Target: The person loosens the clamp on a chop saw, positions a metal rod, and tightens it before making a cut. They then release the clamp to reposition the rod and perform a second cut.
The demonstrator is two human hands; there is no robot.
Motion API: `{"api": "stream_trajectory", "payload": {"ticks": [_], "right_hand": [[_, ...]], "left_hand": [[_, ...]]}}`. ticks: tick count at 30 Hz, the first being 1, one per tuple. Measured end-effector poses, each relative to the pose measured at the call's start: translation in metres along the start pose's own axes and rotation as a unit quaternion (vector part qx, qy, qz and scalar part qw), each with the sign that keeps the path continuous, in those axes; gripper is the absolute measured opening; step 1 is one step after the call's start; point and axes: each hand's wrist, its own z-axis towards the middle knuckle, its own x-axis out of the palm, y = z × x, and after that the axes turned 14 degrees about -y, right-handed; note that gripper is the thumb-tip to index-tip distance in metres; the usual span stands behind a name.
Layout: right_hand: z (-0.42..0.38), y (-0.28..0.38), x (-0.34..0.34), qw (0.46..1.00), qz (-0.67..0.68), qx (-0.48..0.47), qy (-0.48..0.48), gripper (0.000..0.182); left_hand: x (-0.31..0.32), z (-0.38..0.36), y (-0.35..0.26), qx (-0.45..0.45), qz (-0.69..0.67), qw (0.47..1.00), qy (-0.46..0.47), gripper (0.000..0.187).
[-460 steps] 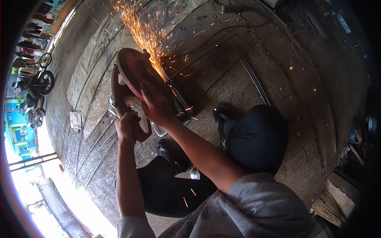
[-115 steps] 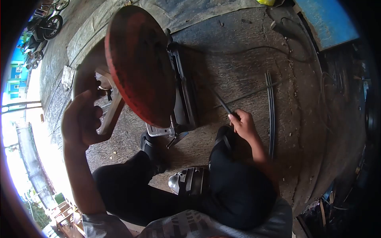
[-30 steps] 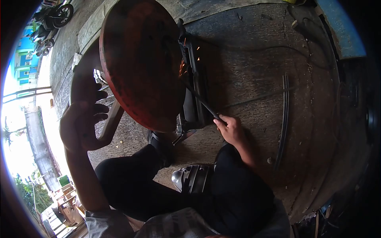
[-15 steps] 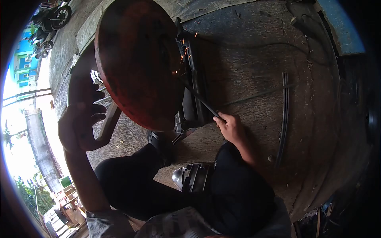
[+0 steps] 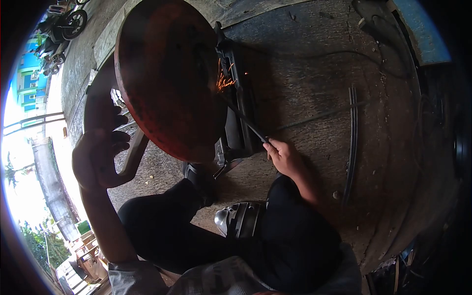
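Observation:
A large reddish-brown disc stands tilted in front of me. Left of it, my left hand has its fingers curled round a dark curved frame, partly lost in shadow. My right hand is closed on a thin dark rod that slants up and left. The rod's far end meets the disc's right edge, beside orange sparks. Behind the sparks is a dark metal frame. The exact contact point is hidden.
Long thin rods lie on the worn floor at the right. A metal-and-black object sits between my legs. A cable crosses the floor at the upper right. Motorcycles stand at the upper left, and a blue panel at the upper right.
The sparks now form a denser cluster beside the disc's edge, lower than before. The disc appears shifted slightly left. Both hands keep nearly the same place and hold.

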Motion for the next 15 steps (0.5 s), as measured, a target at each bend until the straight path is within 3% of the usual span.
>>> {"api": "stream_trajectory", "payload": {"ticks": [15], "right_hand": [[-0.0017,0.0078,0.0011,0.994,-0.059,-0.068,-0.056,0.027]], "left_hand": [[0.0026,-0.001,0.0003,0.007,-0.001,1.0,-0.009,0.055]]}}
